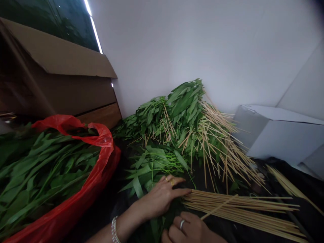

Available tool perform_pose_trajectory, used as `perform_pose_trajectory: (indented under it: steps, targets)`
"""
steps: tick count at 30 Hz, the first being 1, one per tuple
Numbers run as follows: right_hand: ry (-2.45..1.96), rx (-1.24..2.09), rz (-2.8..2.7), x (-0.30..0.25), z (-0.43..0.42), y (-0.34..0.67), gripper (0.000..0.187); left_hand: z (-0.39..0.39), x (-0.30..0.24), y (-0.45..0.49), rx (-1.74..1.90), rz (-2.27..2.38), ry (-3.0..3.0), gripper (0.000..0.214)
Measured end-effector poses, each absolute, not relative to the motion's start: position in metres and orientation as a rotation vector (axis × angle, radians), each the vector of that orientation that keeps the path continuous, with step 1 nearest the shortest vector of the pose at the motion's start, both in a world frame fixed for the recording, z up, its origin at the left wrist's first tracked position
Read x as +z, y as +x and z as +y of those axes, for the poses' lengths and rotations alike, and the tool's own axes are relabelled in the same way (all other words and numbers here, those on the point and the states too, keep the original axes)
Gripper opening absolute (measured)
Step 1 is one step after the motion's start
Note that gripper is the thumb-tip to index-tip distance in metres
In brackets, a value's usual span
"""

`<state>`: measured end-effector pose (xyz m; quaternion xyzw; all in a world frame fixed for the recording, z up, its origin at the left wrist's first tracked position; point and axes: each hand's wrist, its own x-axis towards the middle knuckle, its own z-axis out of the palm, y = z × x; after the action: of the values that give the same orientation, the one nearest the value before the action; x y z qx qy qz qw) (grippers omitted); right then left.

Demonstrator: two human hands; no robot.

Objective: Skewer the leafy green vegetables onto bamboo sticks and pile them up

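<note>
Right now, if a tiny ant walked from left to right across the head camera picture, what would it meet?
Going by their middles: red bag with green leaves inside → left hand → messy thin sticks poking out of the leafy pile → white box.

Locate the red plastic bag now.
The red plastic bag of green leaves sits lower left in the head view, in front of the brown cardboard box, left of the left hand.

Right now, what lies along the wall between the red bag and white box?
Heaped green leaves and thin pale sticks lie between them, as the head view shows.
</note>
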<state>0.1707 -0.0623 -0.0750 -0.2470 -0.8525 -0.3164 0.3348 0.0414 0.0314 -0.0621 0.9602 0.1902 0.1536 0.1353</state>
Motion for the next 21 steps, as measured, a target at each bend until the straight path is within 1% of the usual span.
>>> perform_pose_trajectory:
  steps: [3, 5, 11, 15, 18, 21]
  targets:
    - [-0.668, -0.823, -2.275, -0.077, -0.061, 0.171, 0.013, 0.034, -0.069, 0.044, 0.502, 0.537, 2.72, 0.03]
    - [-0.687, -0.828, -2.307, -0.078, -0.062, 0.172, 0.012, 0.037, -0.072, 0.045, 0.557, 0.538, 2.673, 0.024]
    - [-0.714, -0.796, -2.254, -0.068, -0.063, 0.178, 0.011, 0.042, -0.063, 0.044, 0.697, 0.638, 2.503, 0.014]
    - [-0.829, -0.755, -2.123, -0.051, -0.06, 0.188, 0.014, 0.046, -0.047, 0.038, 0.967, 0.747, 2.23, 0.008]
    - [-0.978, -0.699, -2.068, -0.043, -0.056, 0.199, 0.018, 0.053, -0.042, 0.033, 1.061, 0.784, 2.002, 0.008]
    - [-1.143, -0.677, -1.978, -0.042, -0.052, 0.208, 0.017, 0.059, -0.043, 0.031, 1.048, 0.738, 1.678, 0.015]
